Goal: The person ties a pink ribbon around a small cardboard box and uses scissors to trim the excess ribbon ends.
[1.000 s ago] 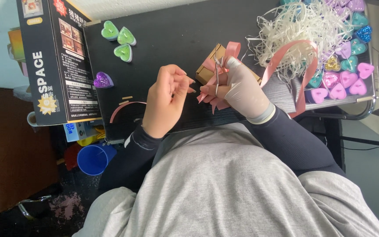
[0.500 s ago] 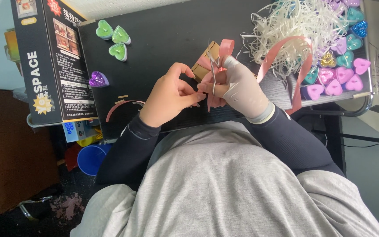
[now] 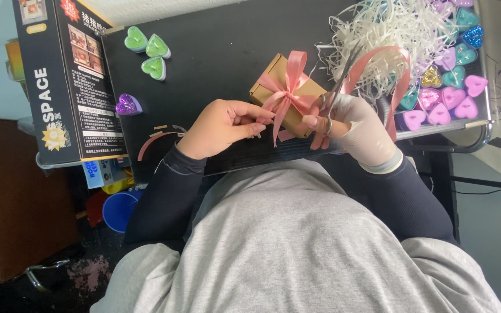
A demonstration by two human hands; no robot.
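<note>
A small brown cardboard box (image 3: 273, 78) tied with a pink ribbon bow (image 3: 288, 93) lies on the black table (image 3: 215, 52) just in front of me. My left hand (image 3: 221, 124) pinches one hanging tail of the bow at the box's near left side. My right hand (image 3: 358, 127), in a white glove, holds a pair of scissors (image 3: 334, 95) by the handles, with the blades pointing away from me beside the box's right edge. Whether the blades touch the ribbon I cannot tell.
A tall black printed carton (image 3: 65, 81) stands at the left. Green heart candles (image 3: 146, 49) and a purple glitter heart (image 3: 127, 105) sit beside it. White paper shred (image 3: 389, 29), a loose pink ribbon loop (image 3: 398, 75) and a tray of coloured hearts (image 3: 447, 93) are at the right. Ribbon scraps (image 3: 158, 138) lie near my left wrist.
My hands were bunched together over the box; now they have drawn apart, so the box and its bow show between them. The left hand has taken a ribbon tail.
</note>
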